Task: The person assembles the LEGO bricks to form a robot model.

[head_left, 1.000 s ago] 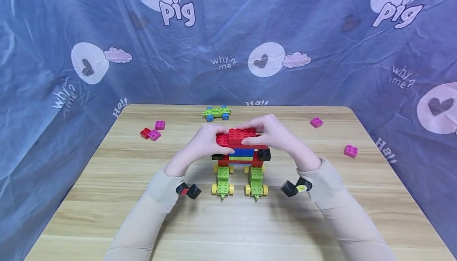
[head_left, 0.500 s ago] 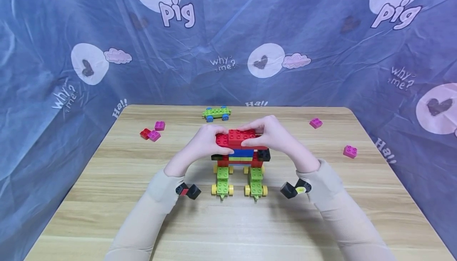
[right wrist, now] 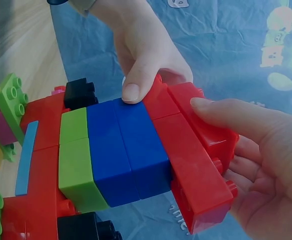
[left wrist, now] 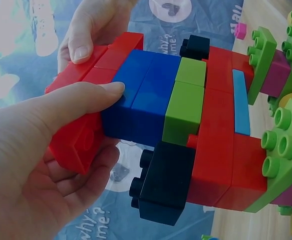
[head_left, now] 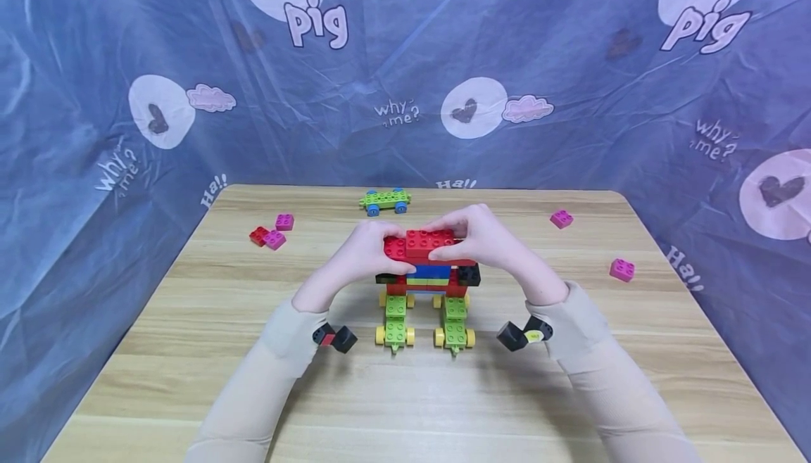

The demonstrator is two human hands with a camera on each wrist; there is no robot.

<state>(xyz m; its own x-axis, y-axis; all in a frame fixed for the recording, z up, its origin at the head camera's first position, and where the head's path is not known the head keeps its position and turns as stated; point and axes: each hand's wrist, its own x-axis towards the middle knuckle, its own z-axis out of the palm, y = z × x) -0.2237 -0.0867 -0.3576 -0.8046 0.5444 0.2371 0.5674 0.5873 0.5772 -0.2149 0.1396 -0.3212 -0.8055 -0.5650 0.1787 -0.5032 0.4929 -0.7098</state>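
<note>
A toy-brick build stands upright in the middle of the table on two green wheeled bases [head_left: 395, 329] with yellow wheels. Its body has red bricks, lime green bricks [right wrist: 78, 160], blue bricks [left wrist: 140, 95] and a black brick [left wrist: 167, 185] sticking out at each side. My left hand [head_left: 362, 250] grips the left end of the upper red layer [right wrist: 193, 165], thumb lying against the blue brick and fingers curled behind. A top red brick [head_left: 418, 239] sits on that layer, pinched by my right hand [head_left: 483, 238] with thumb in front and fingers behind.
A green wheeled base with blue wheels [head_left: 385, 201] stands at the back. Two pink bricks and a red brick [head_left: 258, 236] lie at the left. Farther right are two more pink bricks [head_left: 622, 269]. Patterned blue cloth [head_left: 405, 153] hangs around the table.
</note>
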